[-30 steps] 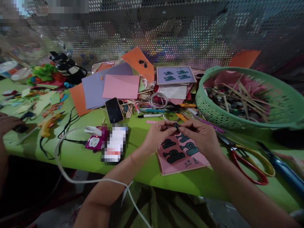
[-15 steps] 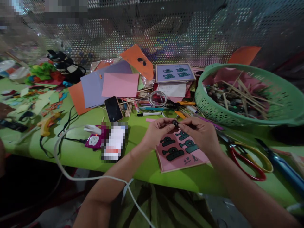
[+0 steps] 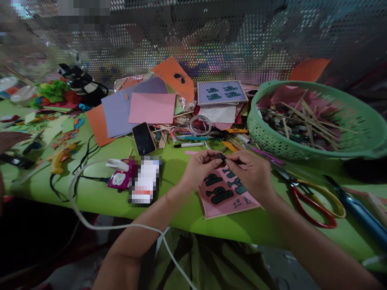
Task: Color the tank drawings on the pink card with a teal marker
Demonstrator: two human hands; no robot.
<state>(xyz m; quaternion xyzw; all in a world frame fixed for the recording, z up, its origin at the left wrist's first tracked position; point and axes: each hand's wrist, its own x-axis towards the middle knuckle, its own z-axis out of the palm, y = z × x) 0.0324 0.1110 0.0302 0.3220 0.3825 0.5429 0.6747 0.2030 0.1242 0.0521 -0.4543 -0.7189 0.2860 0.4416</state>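
A small dark pebble-like piece (image 3: 221, 156) is pinched between my two hands, its exact kind too small to make out. My left hand (image 3: 198, 167) grips it from the left with thumb and forefinger. From the other side, the fingertips of my right hand (image 3: 252, 173) close on it too. Just beneath them lies a pink card with a pale wooden edge (image 3: 211, 208), carrying several dark green tank shapes (image 3: 222, 195) and handwritten characters. My right hand and wrist cover part of its right side.
A green basket (image 3: 263, 133) of stones and sticks stands right, near red-and-yellow scissors (image 3: 314, 207) and a blue-handled tool (image 3: 359, 211). Left are phones (image 3: 144, 139), a yellow glue gun (image 3: 62, 157) and a white cable (image 3: 121, 226). Another person's hand (image 3: 12, 139) is far left.
My right hand has turned slightly and shifted a little left, still pinching the dark piece with my left. The other person's hand at far left has come further into view.
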